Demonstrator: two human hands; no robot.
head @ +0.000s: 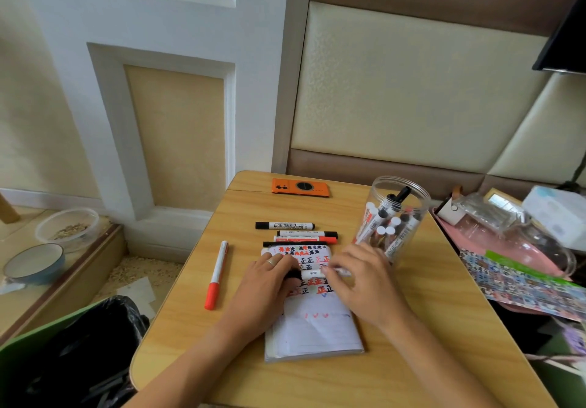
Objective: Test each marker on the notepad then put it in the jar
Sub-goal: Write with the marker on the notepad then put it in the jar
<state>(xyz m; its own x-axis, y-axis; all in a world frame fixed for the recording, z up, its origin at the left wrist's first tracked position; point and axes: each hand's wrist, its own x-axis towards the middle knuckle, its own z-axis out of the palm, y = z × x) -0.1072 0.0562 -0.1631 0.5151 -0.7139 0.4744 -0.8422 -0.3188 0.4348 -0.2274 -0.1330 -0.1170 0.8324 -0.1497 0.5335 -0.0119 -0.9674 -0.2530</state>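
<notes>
Notepad (314, 331) lying nearest on table (396, 360). Marker (317, 273) lying crosswise above it; left grip (269, 284) clamping its black cap end, right grip (361, 280) pinching the barrel. Jar (393, 214) standing far-right, nearer the right.

Both hands, left (269, 277) and right (361, 280), curl together, fingers pinching, forearms converging.

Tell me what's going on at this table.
A person holds one marker crosswise over the notepad, left hand gripping the black cap end, right hand gripping the barrel. The page already carries red and black test marks. Several markers lie beyond the notepad, and the clear jar already holds a bunch.
</notes>
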